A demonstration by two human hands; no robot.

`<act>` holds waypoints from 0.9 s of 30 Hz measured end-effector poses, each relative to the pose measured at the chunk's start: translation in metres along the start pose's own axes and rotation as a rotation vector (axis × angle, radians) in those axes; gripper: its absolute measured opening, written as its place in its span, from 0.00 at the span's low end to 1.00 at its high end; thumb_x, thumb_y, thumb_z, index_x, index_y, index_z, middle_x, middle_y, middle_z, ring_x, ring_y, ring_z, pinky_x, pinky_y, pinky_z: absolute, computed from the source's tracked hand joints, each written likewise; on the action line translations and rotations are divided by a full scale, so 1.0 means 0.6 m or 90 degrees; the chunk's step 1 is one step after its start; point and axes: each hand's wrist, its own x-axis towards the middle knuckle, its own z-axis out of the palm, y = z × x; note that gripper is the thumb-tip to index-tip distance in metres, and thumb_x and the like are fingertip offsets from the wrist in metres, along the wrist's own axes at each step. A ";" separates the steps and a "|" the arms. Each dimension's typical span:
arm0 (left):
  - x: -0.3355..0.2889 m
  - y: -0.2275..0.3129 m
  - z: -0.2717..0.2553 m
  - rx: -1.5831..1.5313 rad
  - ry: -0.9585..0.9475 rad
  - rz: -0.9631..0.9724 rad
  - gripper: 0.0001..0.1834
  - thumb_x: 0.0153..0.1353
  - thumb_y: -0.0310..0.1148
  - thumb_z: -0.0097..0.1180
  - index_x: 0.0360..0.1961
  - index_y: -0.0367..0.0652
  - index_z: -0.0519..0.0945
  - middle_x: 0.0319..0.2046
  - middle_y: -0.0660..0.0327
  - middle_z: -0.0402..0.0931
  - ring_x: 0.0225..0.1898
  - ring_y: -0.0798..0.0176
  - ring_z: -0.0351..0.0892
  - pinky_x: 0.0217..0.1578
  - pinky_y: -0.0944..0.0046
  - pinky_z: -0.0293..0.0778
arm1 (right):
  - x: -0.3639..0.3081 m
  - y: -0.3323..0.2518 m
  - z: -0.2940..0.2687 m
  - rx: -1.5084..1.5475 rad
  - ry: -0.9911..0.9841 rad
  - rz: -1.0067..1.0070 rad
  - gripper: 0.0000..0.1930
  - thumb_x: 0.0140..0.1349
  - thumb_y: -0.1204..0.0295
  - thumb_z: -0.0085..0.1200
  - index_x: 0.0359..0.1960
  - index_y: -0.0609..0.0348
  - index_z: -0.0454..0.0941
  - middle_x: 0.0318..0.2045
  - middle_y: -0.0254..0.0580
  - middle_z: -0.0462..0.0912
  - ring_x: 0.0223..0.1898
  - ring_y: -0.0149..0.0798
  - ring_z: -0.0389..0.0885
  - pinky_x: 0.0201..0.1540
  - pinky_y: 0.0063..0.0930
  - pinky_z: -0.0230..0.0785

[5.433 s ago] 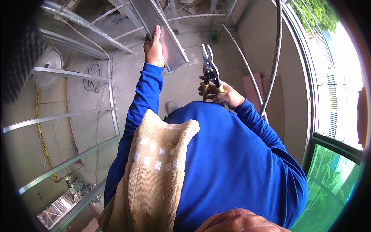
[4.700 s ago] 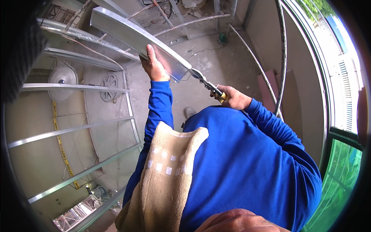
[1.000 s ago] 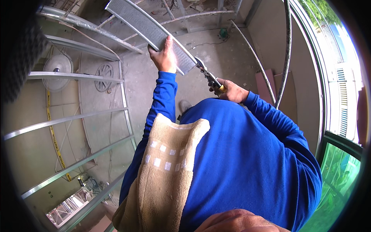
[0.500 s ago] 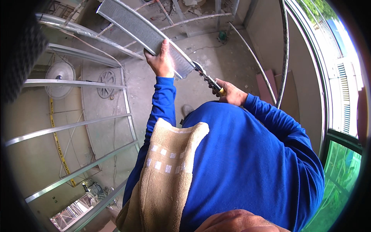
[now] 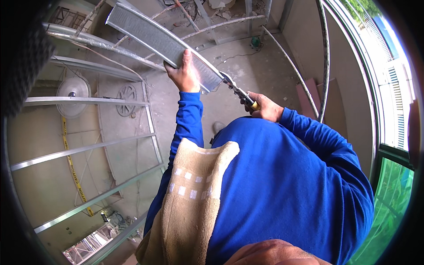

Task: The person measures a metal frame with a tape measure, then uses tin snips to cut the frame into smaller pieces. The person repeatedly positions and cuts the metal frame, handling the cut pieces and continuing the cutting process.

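Observation:
A galvanized metal stud (image 5: 152, 37), a long shallow channel with folded edges, slants from the upper left down toward the middle. My left hand (image 5: 184, 75) is closed around it close to its lower end, thumb lying across the inner face. In my right hand (image 5: 265, 107) is a pair of tin snips (image 5: 240, 94) with yellow and black handles, the fingers wrapped round them. The jaws of the snips meet the right-hand edge of the stud near its lower end. How deep the blades reach into the metal cannot be made out.
Metal wall framing (image 5: 88, 151) runs along the left, with yellow caution tape (image 5: 73, 170) behind it. White-spattered scaffold tubes (image 5: 324, 57) rise at the right, beside pinkish board pieces (image 5: 308, 95). A window (image 5: 393, 97) lines the far right. A beige towel (image 5: 190, 207) hangs over my shoulder.
The stud's far end has dipped slightly to the left and down. Both hands keep their grips, and the snips stay at the same edge. The surroundings shift a little with my head.

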 end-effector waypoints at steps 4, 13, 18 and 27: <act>-0.003 0.006 0.001 0.022 0.019 -0.010 0.34 0.58 0.37 0.76 0.57 0.29 0.70 0.54 0.51 0.76 0.52 0.59 0.77 0.57 0.61 0.73 | 0.004 0.006 0.003 0.005 -0.001 0.007 0.23 0.48 0.80 0.54 0.50 0.59 0.74 0.36 0.34 0.75 0.40 0.31 0.73 0.46 0.29 0.69; -0.006 0.024 0.005 0.032 0.018 0.035 0.36 0.60 0.38 0.74 0.59 0.26 0.68 0.56 0.47 0.75 0.55 0.55 0.76 0.60 0.58 0.72 | 0.010 0.009 -0.008 0.081 -0.034 -0.007 0.24 0.49 0.81 0.52 0.52 0.56 0.73 0.37 0.34 0.75 0.43 0.32 0.72 0.50 0.30 0.68; -0.010 0.032 0.005 0.044 0.015 0.026 0.39 0.61 0.39 0.73 0.62 0.25 0.65 0.61 0.42 0.72 0.60 0.51 0.74 0.64 0.56 0.70 | 0.006 0.011 -0.005 0.070 -0.023 -0.035 0.21 0.50 0.79 0.51 0.49 0.55 0.72 0.35 0.34 0.73 0.40 0.30 0.71 0.44 0.29 0.67; -0.011 0.036 0.009 -0.033 0.008 0.029 0.40 0.60 0.34 0.73 0.65 0.25 0.63 0.63 0.40 0.69 0.64 0.50 0.72 0.68 0.55 0.68 | 0.000 0.001 -0.006 0.055 -0.024 -0.043 0.17 0.50 0.78 0.53 0.44 0.61 0.73 0.28 0.38 0.74 0.34 0.35 0.74 0.39 0.36 0.67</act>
